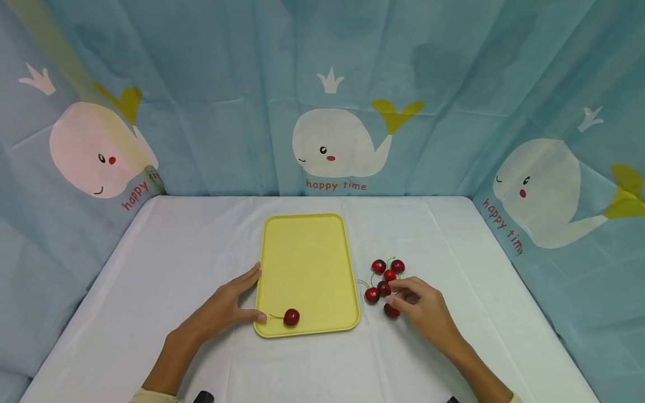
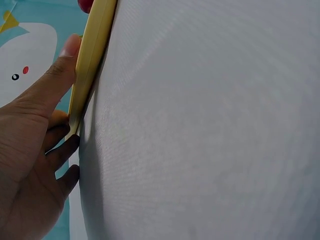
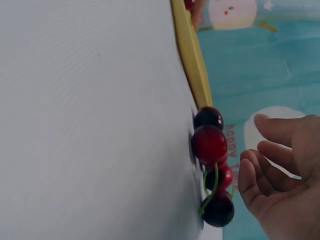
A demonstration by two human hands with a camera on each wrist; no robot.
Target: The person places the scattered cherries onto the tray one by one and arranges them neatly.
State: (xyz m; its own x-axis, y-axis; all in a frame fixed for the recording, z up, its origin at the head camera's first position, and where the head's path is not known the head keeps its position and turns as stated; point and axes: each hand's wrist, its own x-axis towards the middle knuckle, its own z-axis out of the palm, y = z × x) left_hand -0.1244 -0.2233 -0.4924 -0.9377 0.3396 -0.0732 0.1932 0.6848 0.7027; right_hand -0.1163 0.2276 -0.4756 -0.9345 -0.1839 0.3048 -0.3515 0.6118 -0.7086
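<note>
Pale sleeve cuffs [image 1: 151, 396] lie closest, at the bottom edge. Left hand [image 1: 221, 308] spreads thumb and fingers along the left side of a yellow tray [image 1: 312, 263], thumb on the rim. One dark red cherry [image 1: 291, 317] with a stem sits on the tray near that thumb. Right hand [image 1: 425, 308], fingers loosely bent and holding nothing, hovers beside a cluster of cherries [image 1: 372, 295] on the white cloth [image 1: 423, 235], right of the tray; the right wrist view shows a gap between fingertips and fruit.
</note>
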